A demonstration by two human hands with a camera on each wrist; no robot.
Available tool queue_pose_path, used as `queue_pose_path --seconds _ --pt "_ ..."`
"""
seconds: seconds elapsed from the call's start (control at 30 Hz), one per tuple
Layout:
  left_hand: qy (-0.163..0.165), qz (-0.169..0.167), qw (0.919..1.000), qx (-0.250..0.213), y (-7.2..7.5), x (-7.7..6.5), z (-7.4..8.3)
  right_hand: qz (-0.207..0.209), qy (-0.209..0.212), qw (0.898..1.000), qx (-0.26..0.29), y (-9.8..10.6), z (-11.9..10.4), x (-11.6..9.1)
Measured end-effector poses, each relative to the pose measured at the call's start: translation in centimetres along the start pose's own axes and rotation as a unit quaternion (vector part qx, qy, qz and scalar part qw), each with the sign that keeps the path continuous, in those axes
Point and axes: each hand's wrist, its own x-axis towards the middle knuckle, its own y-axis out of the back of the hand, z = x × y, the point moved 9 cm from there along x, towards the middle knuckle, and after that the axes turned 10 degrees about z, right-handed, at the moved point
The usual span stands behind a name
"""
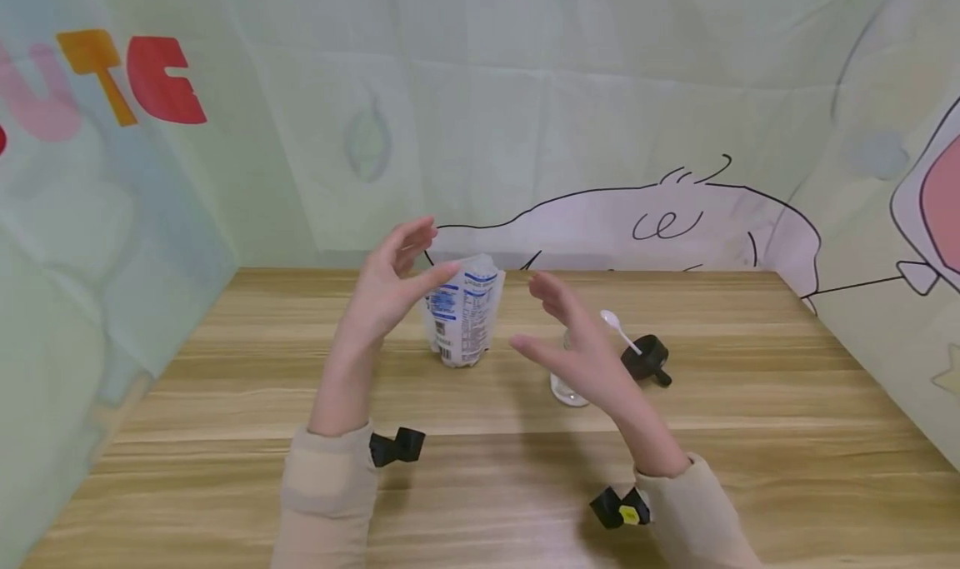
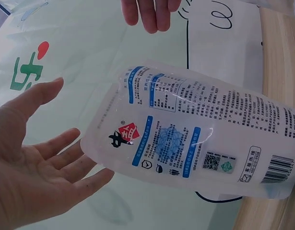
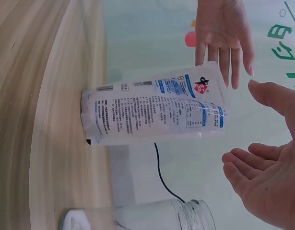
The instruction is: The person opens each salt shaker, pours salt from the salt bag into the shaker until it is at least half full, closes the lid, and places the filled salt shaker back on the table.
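A white plastic pouch (image 1: 465, 315) with blue printing stands upright on the table, and a red diamond logo like a salt brand's shows near its top in the left wrist view. My left hand (image 1: 384, 292) hovers at the pouch's upper left, thumb spread from relaxed fingers, holding nothing. To the pouch's right, my right hand (image 1: 581, 348) is raised in the air with loosely bent fingers and an empty palm. Behind that hand a clear glass jar (image 3: 152, 215) is partly hidden in the head view; something white lies at its bottom.
Right of the jar sits a small black bowl with a handle (image 1: 648, 361), a white spoon (image 1: 619, 329) leaning out of it. The wood-grain table (image 1: 480, 477) is bordered by printed cloth walls (image 1: 480, 136) at the back and both sides.
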Motion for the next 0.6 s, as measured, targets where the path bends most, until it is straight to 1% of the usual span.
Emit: queue_pose_path --seconds 0.27,0.47,0.6 --pt "0.013 -0.016 0.9997 -0.011 0.2 0.3 -0.9 0.004 -0.017 1.000 0.008 -1.3 0.2 0.4" --pt "0.012 -0.031 0.9994 -0.009 0.3 0.5 -1.7 -0.013 -0.041 0.999 -0.019 -2.7 1.0 0.6" --pt "0.013 -0.041 0.9991 -0.006 0.3 0.6 -2.1 -0.021 -0.049 0.998 -0.022 -3.5 1.2 0.8"
